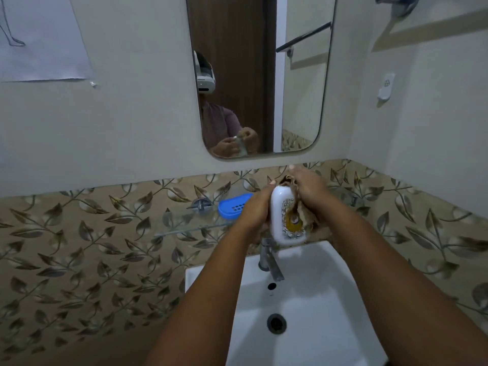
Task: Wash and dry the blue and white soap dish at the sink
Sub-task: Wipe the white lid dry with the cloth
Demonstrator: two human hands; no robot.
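The white half of the soap dish stands on end above the tap, its underside with a patterned yellow sticker facing me. My left hand grips its left edge. My right hand presses a brown cloth against its right side and top. The blue half of the soap dish, with drain slots, lies on the glass shelf just left of my left hand.
A white basin with a dark drain sits below my hands, a chrome tap at its back. A mirror hangs above. Leaf-patterned tiles cover the lower wall. A towel rail is at the top right.
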